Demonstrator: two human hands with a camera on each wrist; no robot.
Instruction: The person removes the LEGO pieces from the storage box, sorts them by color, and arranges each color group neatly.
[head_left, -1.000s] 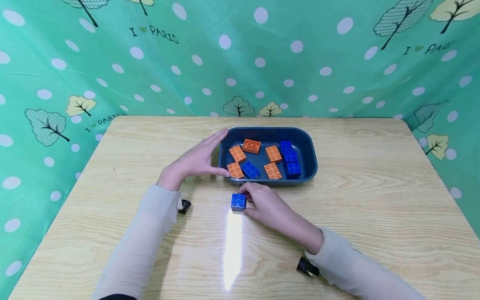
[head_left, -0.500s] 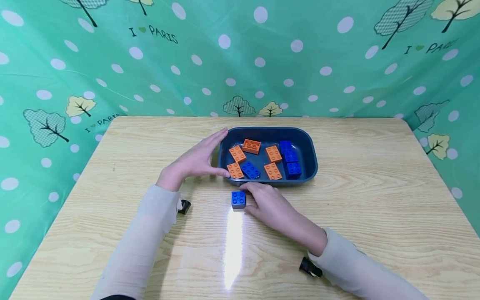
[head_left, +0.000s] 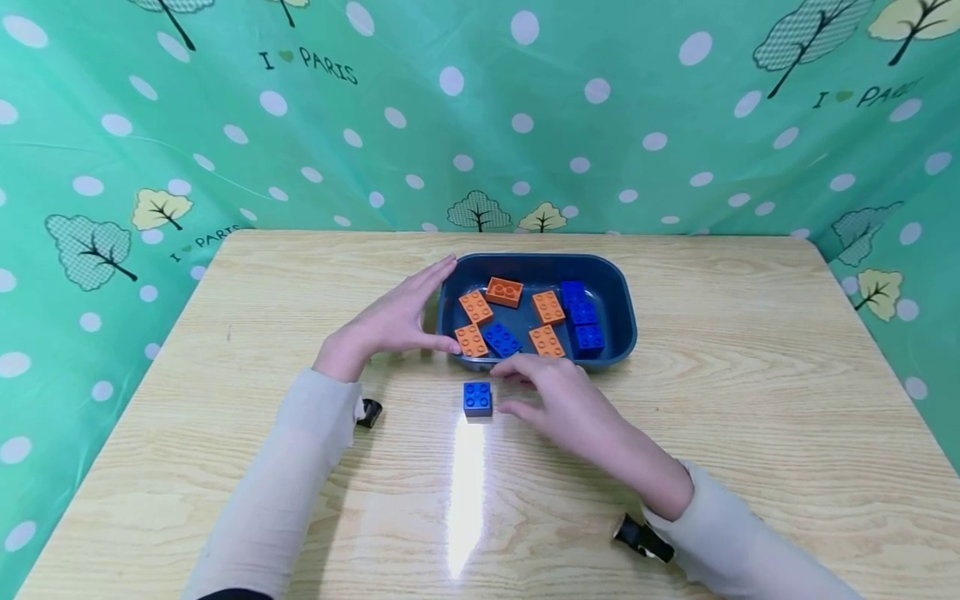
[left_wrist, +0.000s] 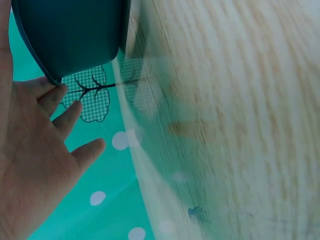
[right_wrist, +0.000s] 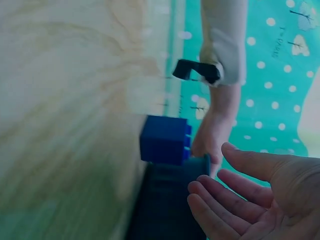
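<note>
A blue square toy building brick [head_left: 477, 399] stands upright on the table in front of a dark blue tray [head_left: 615, 354]. Just to its right is my right hand [head_left: 558, 404], apart from the brick, fingers and thumb spread with nothing between them. The right wrist view also shows a gap between that hand and the brick [right_wrist: 164, 140]. At the tray's left end, my left hand [head_left: 393, 317] touches the rim with extended fingers and thumb. Inside the tray lie several orange bricks [head_left: 547, 307] and several blue bricks [head_left: 588, 339], most with studs up.
The wooden table [head_left: 750, 358] reaches back to a green dotted curtain [head_left: 480, 108]. Black wrist devices [head_left: 643, 537] hang at both sleeves. A bright light reflection runs along the tabletop in front of the blue brick.
My right hand has let go of the blue brick and drawn off to the right. The brick sits marginally farther back than a second ago. The left hand has stayed at the tray.
</note>
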